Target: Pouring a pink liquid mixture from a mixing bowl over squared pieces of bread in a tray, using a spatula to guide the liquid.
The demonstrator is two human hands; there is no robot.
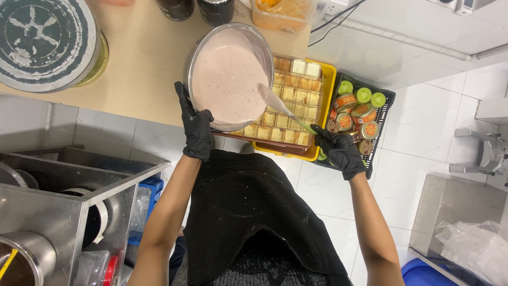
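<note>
Tilting over the tray, the bowl sat at the near edge of the counter, nearly full of pale pink batter. You had it by the near-left rim: your left hand, in a black glove, was closed on the metal edge. Judging by how full it was, the bowl was probably heavy and wanted to tip; the steel rim looked smooth and likely slick under a glove, so the rim grip was the only real hold. The batter looked thick and slow, liable to slop if jolted.

Your right hand, also gloved, was clamped round the handle of the spatula, whose pale blade lay in the batter at the bowl's right side. The spatula looked light and flexible.

Under the bowl, the tray held rows of small square cake pieces, soft and easily crushed. It overhung the counter's edge. Right of it, a black crate held small tins and green-lidded jars. Far on the counter stood dark jars, an orange-filled tub, and at the far left a big round lid. Below were white floor tiles; a steel machine stood near left.
</note>
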